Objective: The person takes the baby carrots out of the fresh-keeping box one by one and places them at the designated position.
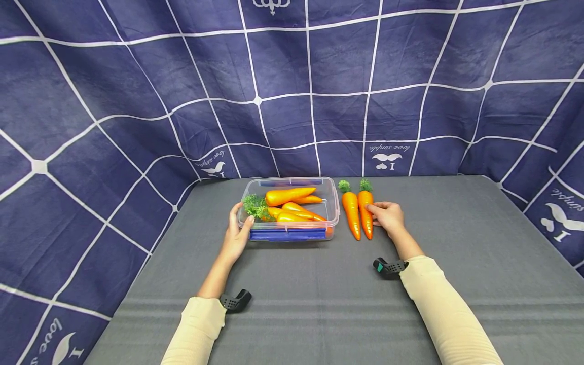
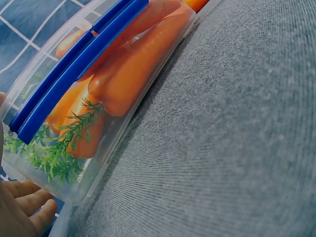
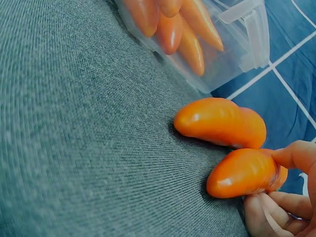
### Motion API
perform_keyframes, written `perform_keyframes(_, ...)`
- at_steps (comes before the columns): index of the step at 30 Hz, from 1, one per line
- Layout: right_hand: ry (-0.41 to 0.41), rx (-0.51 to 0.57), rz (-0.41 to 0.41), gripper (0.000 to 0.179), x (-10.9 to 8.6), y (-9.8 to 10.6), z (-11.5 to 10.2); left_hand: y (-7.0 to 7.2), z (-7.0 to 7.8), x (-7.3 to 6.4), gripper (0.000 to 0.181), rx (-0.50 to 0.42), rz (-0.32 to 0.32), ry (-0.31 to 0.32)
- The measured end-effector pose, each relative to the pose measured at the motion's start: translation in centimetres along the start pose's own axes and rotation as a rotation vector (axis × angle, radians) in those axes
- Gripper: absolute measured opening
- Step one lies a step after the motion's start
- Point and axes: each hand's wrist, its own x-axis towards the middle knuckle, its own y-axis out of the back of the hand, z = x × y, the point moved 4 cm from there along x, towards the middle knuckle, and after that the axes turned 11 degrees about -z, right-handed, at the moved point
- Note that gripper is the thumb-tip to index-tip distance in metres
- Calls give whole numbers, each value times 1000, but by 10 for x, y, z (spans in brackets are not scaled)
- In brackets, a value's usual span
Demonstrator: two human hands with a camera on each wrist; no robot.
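A clear plastic food container (image 1: 336, 203) with a blue clip strip (image 1: 287, 234) holds several orange carrots (image 1: 289, 194), their green leafy tops at its left end. My left hand (image 1: 236, 238) grips that left end, thumb at the near corner and fingers along the side. Two more carrots lie side by side on the cloth to the right of the container. My right hand (image 1: 387, 217) pinches the right-hand one of these carrots (image 1: 366, 219) between thumb and fingers. The other loose carrot (image 1: 351, 213) lies between it and the container, touched by neither hand.
A grey cloth (image 1: 315, 294) covers the table. Behind it and at both sides hangs a dark blue curtain (image 1: 342, 61) with white lines, meeting the table just past the container. Each wrist wears a black band (image 1: 390, 267).
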Motion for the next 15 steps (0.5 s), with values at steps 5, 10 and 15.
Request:
perform_keyframes(5, 0, -7, 7, 46, -1, 0, 0, 0, 0, 0, 57, 2, -2, 2)
perform_keyframes(10, 6, -36, 40, 43, -3, 3, -4, 0, 0, 0, 57, 1, -4, 0)
perform_keyframes(15, 19, -50, 82, 40, -4, 5, -10, 0, 0, 0, 57, -1, -1, -2)
